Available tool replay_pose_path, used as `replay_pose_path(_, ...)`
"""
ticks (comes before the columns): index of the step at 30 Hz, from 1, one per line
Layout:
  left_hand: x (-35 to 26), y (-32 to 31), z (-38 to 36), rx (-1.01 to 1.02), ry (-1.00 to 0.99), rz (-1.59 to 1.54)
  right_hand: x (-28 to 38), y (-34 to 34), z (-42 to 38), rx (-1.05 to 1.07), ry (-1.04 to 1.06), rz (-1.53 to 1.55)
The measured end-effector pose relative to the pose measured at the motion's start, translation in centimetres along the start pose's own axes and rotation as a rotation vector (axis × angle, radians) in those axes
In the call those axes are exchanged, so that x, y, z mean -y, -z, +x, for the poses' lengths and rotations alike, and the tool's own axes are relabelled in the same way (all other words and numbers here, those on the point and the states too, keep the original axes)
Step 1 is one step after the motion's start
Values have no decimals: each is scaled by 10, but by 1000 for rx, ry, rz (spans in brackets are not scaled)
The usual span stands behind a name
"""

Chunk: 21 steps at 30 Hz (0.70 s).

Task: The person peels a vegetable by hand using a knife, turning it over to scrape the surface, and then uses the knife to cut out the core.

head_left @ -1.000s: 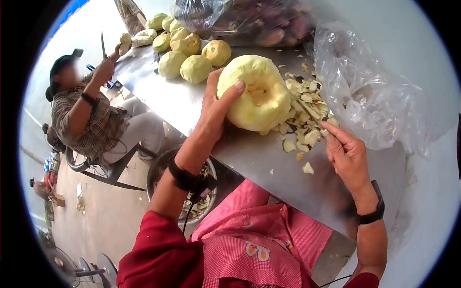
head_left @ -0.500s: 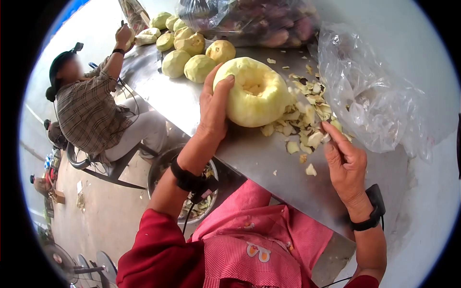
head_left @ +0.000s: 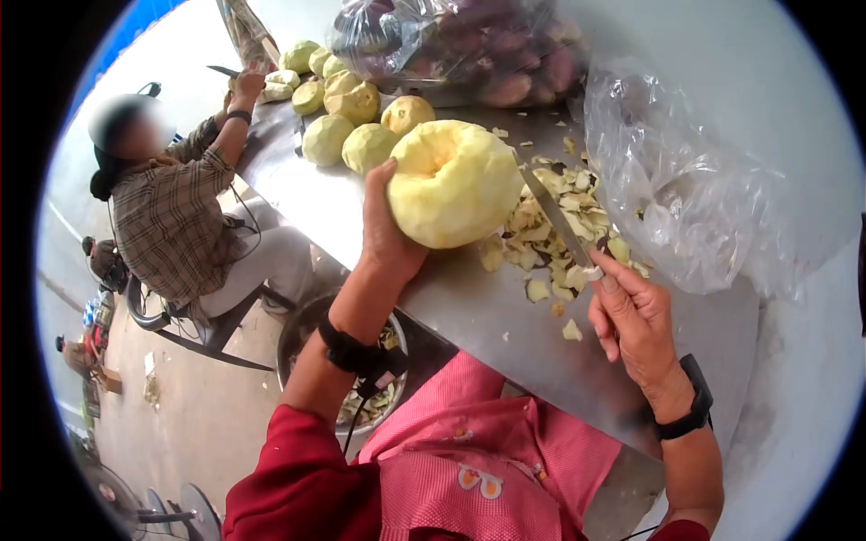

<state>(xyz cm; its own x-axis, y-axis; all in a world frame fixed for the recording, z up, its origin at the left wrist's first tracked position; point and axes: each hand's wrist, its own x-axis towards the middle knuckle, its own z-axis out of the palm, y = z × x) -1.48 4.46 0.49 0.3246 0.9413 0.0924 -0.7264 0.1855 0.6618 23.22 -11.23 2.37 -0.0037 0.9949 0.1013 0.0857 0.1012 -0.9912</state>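
Note:
My left hand [head_left: 388,221] is wrapped round the lower left side of a large peeled eggplant [head_left: 456,194], pale yellow and round, with a deep hollow in its top. It is held up above the metal table, its surface marked by flat cuts. In my right hand [head_left: 636,316] is a knife [head_left: 557,215], its long thin blade slanting up and left, the tip close by the eggplant's right side. A bit of pale peel clings near the blade's base. Beneath the blade lies a heap of peelings [head_left: 577,203], some with dark skin.
Several peeled eggplants [head_left: 327,140] sit at the table's [head_left: 478,302] far left. Behind is a clear bag of purple eggplants [head_left: 505,54]; a crumpled plastic bag [head_left: 686,189] lies right. A bowl of peelings [head_left: 397,397] stands below the edge. Another person [head_left: 176,207] sits left, holding a knife.
The eggplant has tipped so its hollow faces more upward and away, and it sits slightly lower. My right hand has turned, bringing the knife blade into clear view beside it.

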Motion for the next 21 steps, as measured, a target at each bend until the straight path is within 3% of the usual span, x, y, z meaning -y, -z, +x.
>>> replay_pose_path(4,4,-4,-2,42,18,8,-1,2,-1,63,29,-4)
replay_pose_path(7,5,-9,-4,73,47,17,-5,4,3,21,3,16)
replay_pose_path(9,4,-7,-3,55,75,74,-11,11,9,-146,-68,28)
replay_pose_path(13,1,1,-2,50,118,35,-8,14,8,-162,-9,12)
replay_pose_path(17,1,11,1,118,164,-168,-6,3,2,-195,161,-196)
replay_pose_path(19,3,13,0,260,293,-589,-4,1,1,-206,271,-356)
replay_pose_path(21,9,6,-4,265,277,-647,-4,0,0,-219,331,-424)
